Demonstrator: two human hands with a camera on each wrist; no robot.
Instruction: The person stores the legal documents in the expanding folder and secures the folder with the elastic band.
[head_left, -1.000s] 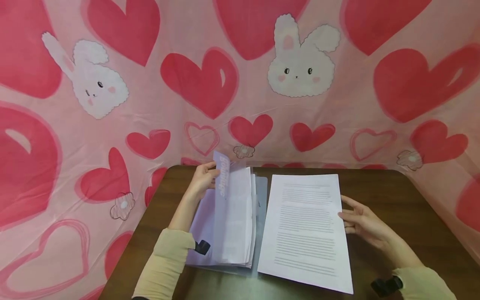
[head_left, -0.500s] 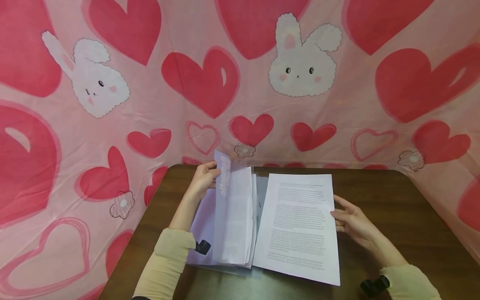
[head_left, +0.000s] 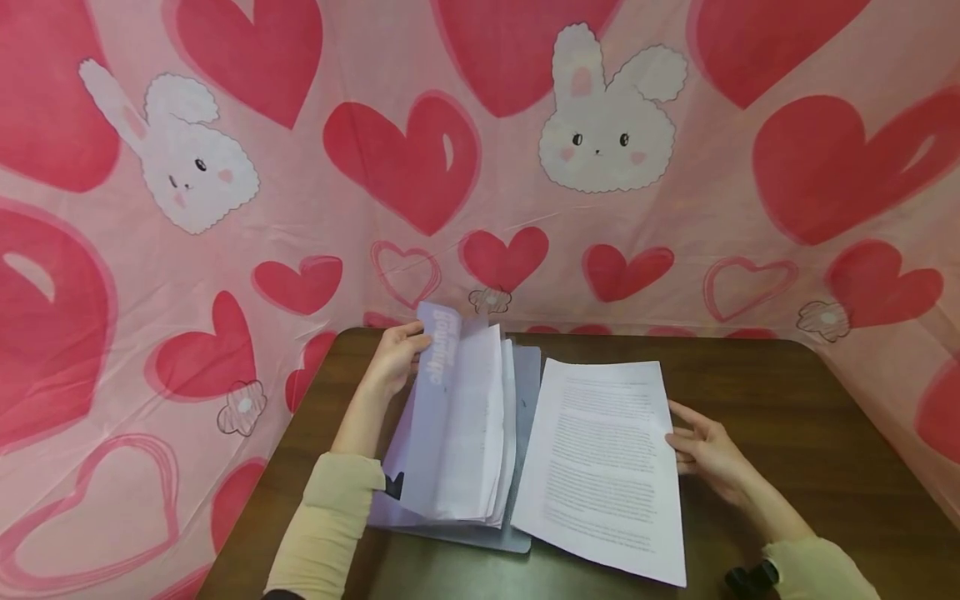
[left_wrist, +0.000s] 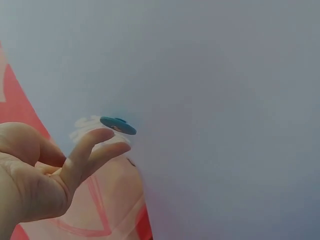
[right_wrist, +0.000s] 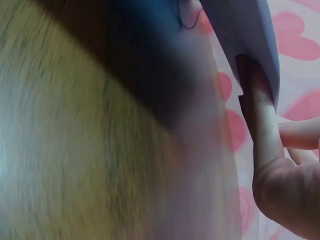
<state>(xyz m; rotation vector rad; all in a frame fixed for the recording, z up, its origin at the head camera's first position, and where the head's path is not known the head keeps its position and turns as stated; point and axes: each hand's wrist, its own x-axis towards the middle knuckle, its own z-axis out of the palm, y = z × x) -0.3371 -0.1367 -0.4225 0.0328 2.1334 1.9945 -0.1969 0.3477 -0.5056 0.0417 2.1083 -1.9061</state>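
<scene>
At the upper left edge of the lilac folder (head_left: 431, 417), the left hand (head_left: 393, 360) pinches its raised cover, fingertips beside a teal button (left_wrist: 118, 125). White papers (head_left: 474, 433) stand inside the folder, to the right of that cover. Immediately right of the folder, a printed sheet (head_left: 600, 467) overlaps its back panel in view. Farther right of the folder, the right hand (head_left: 711, 454) grips the sheet's right edge between thumb and fingers. Beneath the folder lies a brown wooden table (head_left: 810, 433).

Purple folder (head_left: 429, 425) on brown table (head_left: 817, 433)
</scene>
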